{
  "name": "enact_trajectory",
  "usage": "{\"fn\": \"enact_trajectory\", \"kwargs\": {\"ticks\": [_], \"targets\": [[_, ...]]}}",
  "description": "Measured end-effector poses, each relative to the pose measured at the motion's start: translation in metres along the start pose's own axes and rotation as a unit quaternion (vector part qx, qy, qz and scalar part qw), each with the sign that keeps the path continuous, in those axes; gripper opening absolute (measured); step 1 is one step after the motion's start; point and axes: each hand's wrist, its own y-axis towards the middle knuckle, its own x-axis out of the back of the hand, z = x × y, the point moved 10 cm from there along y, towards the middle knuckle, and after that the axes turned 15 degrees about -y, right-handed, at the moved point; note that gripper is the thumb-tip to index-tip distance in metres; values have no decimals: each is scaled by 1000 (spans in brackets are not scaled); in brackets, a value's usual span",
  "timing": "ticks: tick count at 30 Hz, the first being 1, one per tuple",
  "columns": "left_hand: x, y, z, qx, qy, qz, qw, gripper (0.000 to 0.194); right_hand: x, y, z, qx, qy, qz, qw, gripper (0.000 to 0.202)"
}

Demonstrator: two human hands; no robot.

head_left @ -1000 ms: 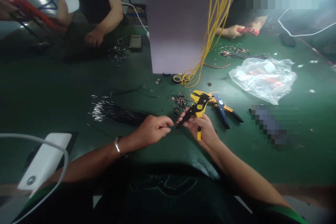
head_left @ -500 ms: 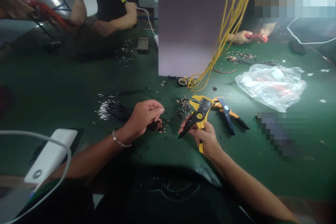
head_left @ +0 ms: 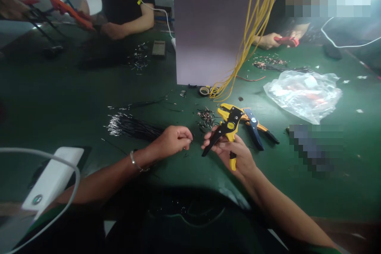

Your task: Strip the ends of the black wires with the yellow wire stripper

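My left hand (head_left: pixel 174 143) is closed in a pinch above the table, left of the tool. A short dark end of what looks like a black wire (head_left: pixel 193 137) shows at its fingertips; the rest is hidden. Behind the left hand lies a bundle of black wires (head_left: pixel 133 126) with silvery ends pointing left. My right hand (head_left: pixel 238 152) is wrapped round a yellow and black wire stripper (head_left: pixel 231 125), jaws pointing up and away. Just beyond it is a small pile of wire scraps (head_left: pixel 206 118). A second wire stripper (head_left: pixel 254 129), blue and orange, lies to the right.
A grey panel (head_left: pixel 208 27) stands at the back, with yellow cables (head_left: pixel 253 39) hanging beside it. On the right lie a clear plastic bag (head_left: pixel 303 93) and a blurred dark object (head_left: pixel 309 147). A white device (head_left: pixel 53 178) is at left. Two people work across the table.
My left hand has moved right and slightly down, off the bundle's copper ends, closer to the wire stripper. My right hand keeps the stripper, now slightly turned. The view has shifted a little.
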Motion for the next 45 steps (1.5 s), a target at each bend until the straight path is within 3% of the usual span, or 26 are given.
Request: {"fn": "enact_trajectory", "kwargs": {"ticks": [5, 10, 15, 19, 27, 34, 39, 45], "targets": [[-17, -9, -22, -91, 5, 26, 996, 24, -15, -2, -5, -7, 12, 47, 999, 33], [-17, -17, -28, -94, 51, 10, 994, 13, -16, -3, -4, 4, -7, 50, 999, 33], [4, -13, -24, -59, 28, -41, 997, 13, -4, 0, -1, 30, -66, 12, 997, 31], [16, -9, -24, -59, -13, -78, 995, 16, -5, 0, -6, 33, -104, 26, 994, 32], [7, -10, -20, -58, -74, -82, 992, 12, -15, -3, -20, 17, -158, 47, 986, 32], [-6, -10, -19, -56, -118, -36, 991, 8, -13, -3, -20, 34, -222, 35, 974, 29], [-12, -9, -14, -59, -148, -19, 987, 7, -16, -7, -3, 109, -359, 2, 927, 18], [-10, -10, -8, -39, -125, -44, 990, 13, -9, -20, 12, 224, -526, -97, 815, 27]]}}
